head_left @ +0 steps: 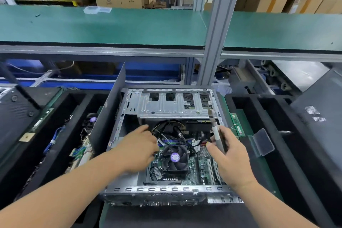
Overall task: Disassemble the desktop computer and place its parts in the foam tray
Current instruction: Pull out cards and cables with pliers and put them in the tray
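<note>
The open desktop case (166,189) lies on its side in front of me, its motherboard, black CPU fan (174,159) and silver drive cage (174,106) exposed. My left hand (138,146) reaches into the case toward the tangle of cables (172,129) by the fan, fingers extended and blurred. My right hand (224,152) grips a grey-handled screwdriver (215,131) that points up toward the drive cage's right side. A black foam tray (259,102) with a memory stick (237,126) beside it sits to the right. Another foam tray (61,116) on the left holds cables and boards.
A dark side panel (109,111) stands on edge against the case's left side. A perforated grey panel (318,109) leans on the right tray, and a clear plastic piece (261,142) lies near it. A green shelf (111,26) and an aluminium post (216,33) rise behind.
</note>
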